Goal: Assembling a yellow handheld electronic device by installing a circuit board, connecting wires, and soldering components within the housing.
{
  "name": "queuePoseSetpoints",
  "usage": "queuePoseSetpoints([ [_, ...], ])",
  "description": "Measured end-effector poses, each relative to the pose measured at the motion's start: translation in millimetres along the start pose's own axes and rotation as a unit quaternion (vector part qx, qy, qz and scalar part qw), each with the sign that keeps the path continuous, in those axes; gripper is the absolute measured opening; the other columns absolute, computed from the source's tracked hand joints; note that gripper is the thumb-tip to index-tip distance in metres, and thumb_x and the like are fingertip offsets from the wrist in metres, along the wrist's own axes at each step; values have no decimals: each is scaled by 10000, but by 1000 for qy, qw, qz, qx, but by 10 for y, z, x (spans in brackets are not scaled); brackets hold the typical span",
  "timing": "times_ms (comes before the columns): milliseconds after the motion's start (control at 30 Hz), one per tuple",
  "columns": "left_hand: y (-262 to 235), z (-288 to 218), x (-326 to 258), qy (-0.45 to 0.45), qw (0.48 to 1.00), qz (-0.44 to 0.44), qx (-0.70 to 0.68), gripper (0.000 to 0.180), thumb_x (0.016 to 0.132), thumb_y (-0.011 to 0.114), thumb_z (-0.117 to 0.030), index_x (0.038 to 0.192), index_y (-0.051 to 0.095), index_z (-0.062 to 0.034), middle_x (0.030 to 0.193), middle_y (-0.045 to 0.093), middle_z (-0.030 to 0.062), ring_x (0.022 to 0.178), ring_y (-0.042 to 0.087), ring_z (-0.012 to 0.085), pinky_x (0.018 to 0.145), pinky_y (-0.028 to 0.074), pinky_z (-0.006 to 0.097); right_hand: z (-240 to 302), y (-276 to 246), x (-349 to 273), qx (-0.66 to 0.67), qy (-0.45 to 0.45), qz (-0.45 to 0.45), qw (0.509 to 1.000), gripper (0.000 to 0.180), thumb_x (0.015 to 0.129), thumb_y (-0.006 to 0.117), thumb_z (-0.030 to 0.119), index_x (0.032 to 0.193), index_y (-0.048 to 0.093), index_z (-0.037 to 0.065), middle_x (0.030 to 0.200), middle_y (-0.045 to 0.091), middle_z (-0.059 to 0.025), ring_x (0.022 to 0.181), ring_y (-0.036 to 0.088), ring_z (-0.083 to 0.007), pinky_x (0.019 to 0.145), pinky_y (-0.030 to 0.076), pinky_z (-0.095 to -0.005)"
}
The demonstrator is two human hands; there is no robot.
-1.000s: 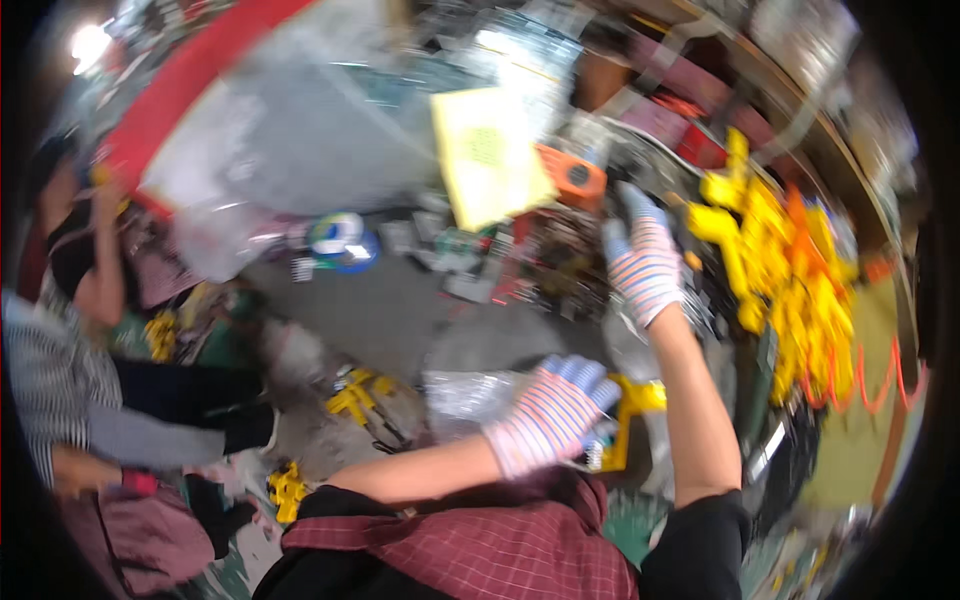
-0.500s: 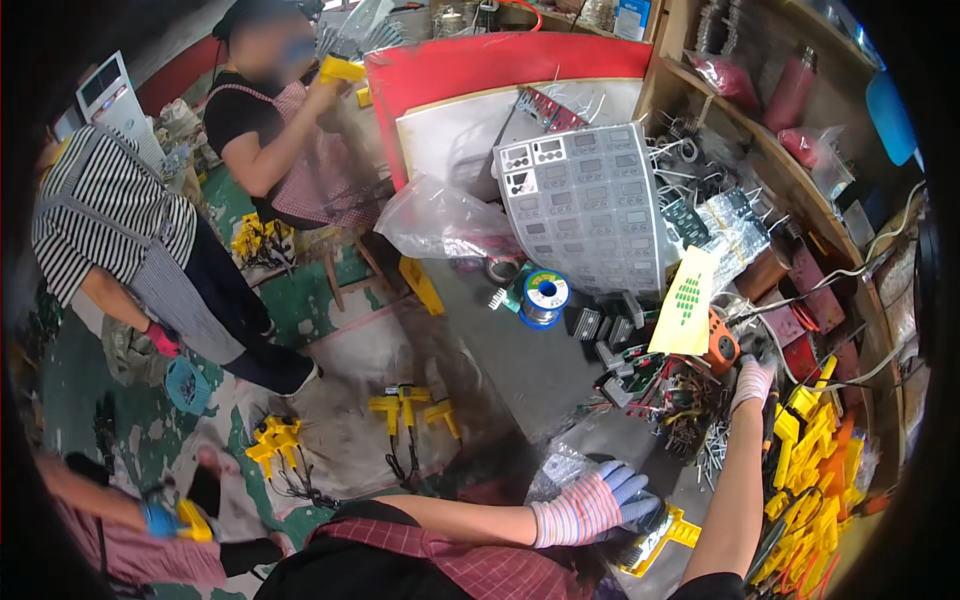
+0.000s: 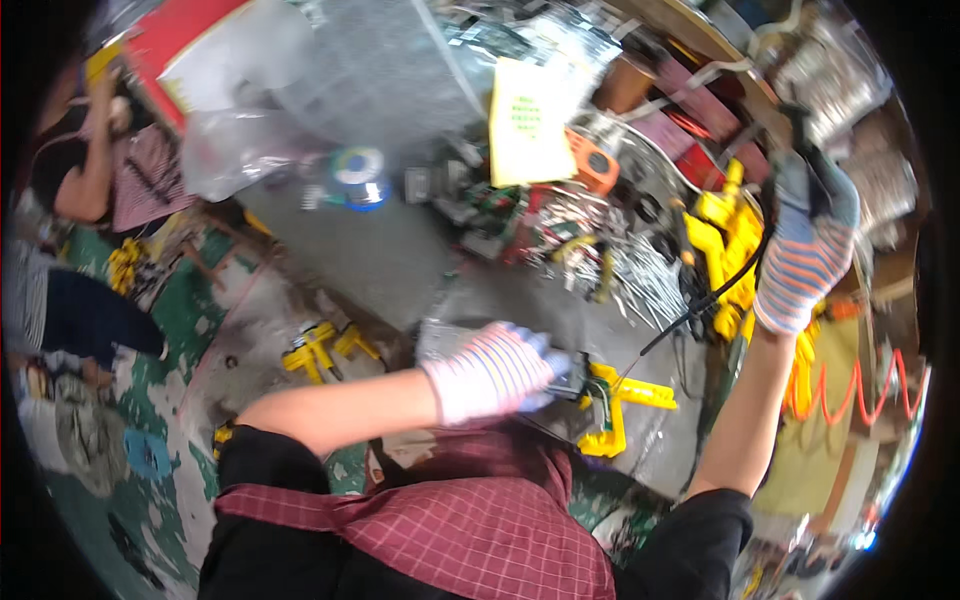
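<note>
On the near right of the bench lies a yellow gun-shaped tool (image 3: 615, 425), with dark parts showing in its body. My left hand (image 3: 495, 375), in a striped glove, is closed at the tool's dark end; its fingertips are blurred. A black cable (image 3: 700, 305) stretches from the tool up to my right hand (image 3: 808, 245). That hand is gloved too and raised at the right, its fingers closed on the cable. Something dark sticks out past those fingers, too blurred to name.
Yellow gun-shaped shells (image 3: 735, 235) are piled beside my right forearm. Behind the tool lie loose metal pins (image 3: 645, 275), an orange device (image 3: 592, 162), a yellow sheet (image 3: 530, 125) and a solder spool (image 3: 358, 178). A red coiled hose (image 3: 870, 400) hangs at the right. Co-workers are at the left.
My head view has swung to the right. My right hand has left the bench's cluttered back and risen at the right with the cable. My left hand stays by the yellow tool, which has turned.
</note>
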State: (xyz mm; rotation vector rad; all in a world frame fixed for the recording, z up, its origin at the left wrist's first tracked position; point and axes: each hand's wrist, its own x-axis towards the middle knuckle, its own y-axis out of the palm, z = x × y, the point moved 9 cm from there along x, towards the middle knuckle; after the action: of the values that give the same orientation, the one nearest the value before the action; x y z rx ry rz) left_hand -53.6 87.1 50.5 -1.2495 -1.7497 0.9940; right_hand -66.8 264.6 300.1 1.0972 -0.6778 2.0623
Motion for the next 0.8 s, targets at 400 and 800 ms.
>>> queuePoseSetpoints([
  [400, 120, 259, 160, -100, 994, 46, 29, 440, 831, 653, -429, 1193, 637, -181, 1038, 645, 83, 987, 616, 282, 868, 483, 431, -942, 875, -378, -444, -212, 410, 768, 225, 795, 695, 184, 1018, 718, 184, 895, 694, -71, 964, 631, -281, 903, 452, -422],
  [800, -15, 17, -121, -20, 981, -181, 72, 613, 667, 770, -351, 1225, 633, -138, 1165, 598, 122, 1079, 558, 308, 987, 424, 477, -1642, 1346, -317, -493, -82, 492, 713, 276, 797, 704, 202, 1072, 717, 179, 1041, 697, -86, 1084, 604, -306, 978, 430, -429],
])
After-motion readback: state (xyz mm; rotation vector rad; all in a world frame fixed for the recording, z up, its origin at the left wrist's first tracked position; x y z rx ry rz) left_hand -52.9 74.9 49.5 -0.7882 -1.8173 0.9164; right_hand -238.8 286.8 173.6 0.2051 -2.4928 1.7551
